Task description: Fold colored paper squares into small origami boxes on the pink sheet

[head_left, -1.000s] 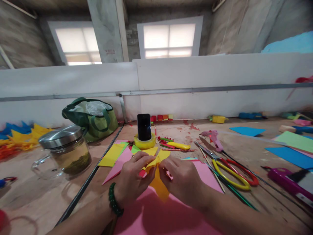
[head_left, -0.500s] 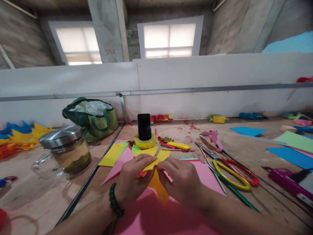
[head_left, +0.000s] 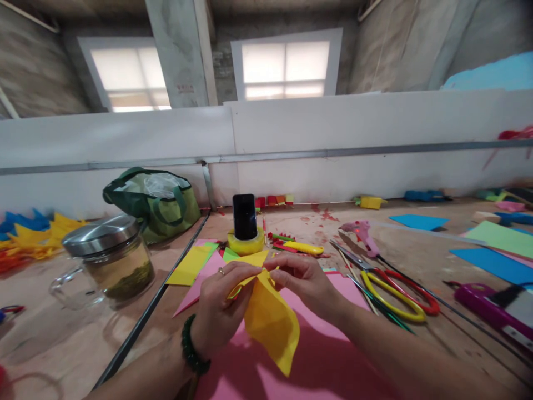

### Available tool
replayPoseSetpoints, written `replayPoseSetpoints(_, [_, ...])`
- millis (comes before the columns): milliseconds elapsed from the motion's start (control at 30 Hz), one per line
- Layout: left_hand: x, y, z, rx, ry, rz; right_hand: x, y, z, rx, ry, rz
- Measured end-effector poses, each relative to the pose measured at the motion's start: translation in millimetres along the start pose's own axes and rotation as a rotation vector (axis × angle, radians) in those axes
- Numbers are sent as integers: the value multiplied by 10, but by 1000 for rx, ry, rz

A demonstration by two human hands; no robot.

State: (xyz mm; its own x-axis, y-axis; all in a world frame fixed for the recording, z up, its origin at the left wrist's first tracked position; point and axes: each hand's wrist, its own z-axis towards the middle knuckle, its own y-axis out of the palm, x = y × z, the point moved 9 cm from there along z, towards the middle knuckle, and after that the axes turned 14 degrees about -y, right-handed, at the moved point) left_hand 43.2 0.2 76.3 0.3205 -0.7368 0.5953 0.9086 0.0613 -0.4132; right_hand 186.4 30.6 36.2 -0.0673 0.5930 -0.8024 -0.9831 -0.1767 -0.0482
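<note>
In the head view, the left hand (head_left: 219, 303) is clamped on a folded piece of yellow paper (head_left: 272, 325), its upper part pinched between thumb and fingers. The right hand (head_left: 310, 283) has thumb and forefinger closed on the same paper near its top, with the fingertips of both hands close together. The paper's wide part hangs below the fingers, its pointed end toward the bench's near edge, above a pink sheet (head_left: 233, 378) on the bench (head_left: 45, 339). A dark green bracelet (head_left: 192, 345) circles the left wrist.

Toward the far edge, a phone (head_left: 244, 218) stands upright at a roll of yellow tape (head_left: 245, 246), and a yellow cutter (head_left: 306, 248) lies just to the right. A green bag (head_left: 177, 214) sits by the far edge, left of the phone; nearer the left edge is a lidded glass mug (head_left: 120, 266) with leaves in it.

On the right half of the bench lie scissors (head_left: 407, 316) with yellow and red handles, near a pink glue gun (head_left: 363, 236). A purple tool (head_left: 478, 303) and blue sheets (head_left: 493, 265) are farther toward the right edge.
</note>
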Motion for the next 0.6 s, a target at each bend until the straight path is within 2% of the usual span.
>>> replayPoseSetpoints(133, [3,-13,-9,20,-11,-21,87,9,-6,7,93,100])
replayPoseSetpoints(333, [-130,13,-29,4,-134,-66,123,43,-25,-23,163,112])
replayPoseSetpoints(467, [-153,42,-21,-24,-183,-76,106,63,-35,-38,137,116])
replayPoseSetpoints(600, [-168,103,6,-66,-233,-7,5,53,1,-87,30,-22])
